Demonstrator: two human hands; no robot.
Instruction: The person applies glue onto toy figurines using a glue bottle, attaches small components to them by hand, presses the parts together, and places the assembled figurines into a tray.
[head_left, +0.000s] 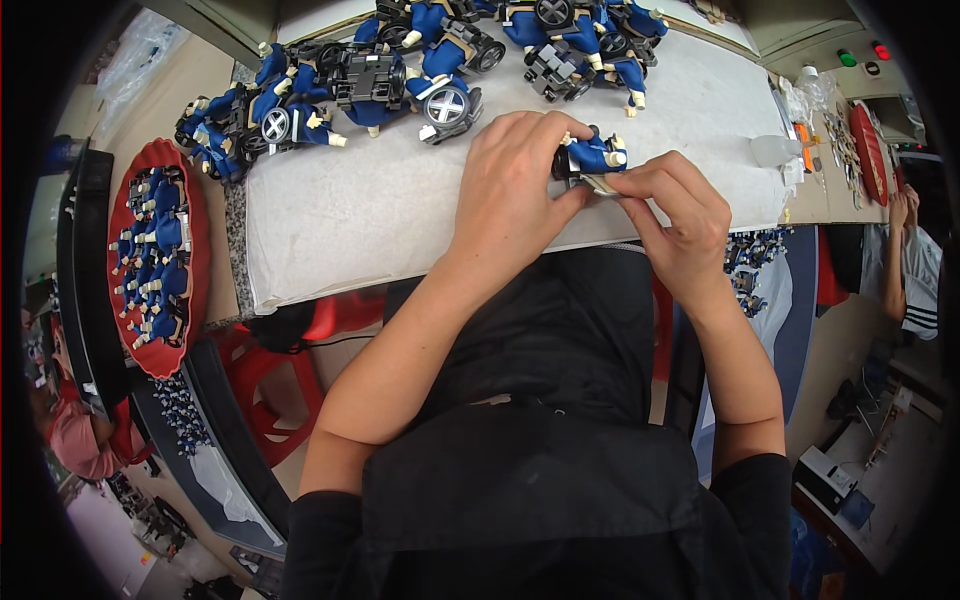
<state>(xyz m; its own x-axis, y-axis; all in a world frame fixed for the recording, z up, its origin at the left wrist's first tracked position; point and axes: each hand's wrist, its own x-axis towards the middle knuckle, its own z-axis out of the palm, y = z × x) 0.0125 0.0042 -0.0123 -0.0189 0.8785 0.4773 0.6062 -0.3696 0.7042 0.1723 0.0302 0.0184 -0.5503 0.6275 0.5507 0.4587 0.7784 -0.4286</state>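
Both my hands meet over the near edge of a white-covered table (350,220). My left hand (515,190) grips a small blue toy figure (592,155) with cream hands and a dark grey part, fingers curled over its left side. My right hand (672,210) pinches the figure's lower right end between thumb and fingers, at a thin pale piece. The figure sits a little above the table cloth, partly hidden by my fingers.
A long heap of blue figures with grey wheeled chairs (400,75) lies along the table's far edge. A red tray (155,255) of blue figures stands at the left. Another person's arm (900,250) shows at the right beside a red dish (868,150).
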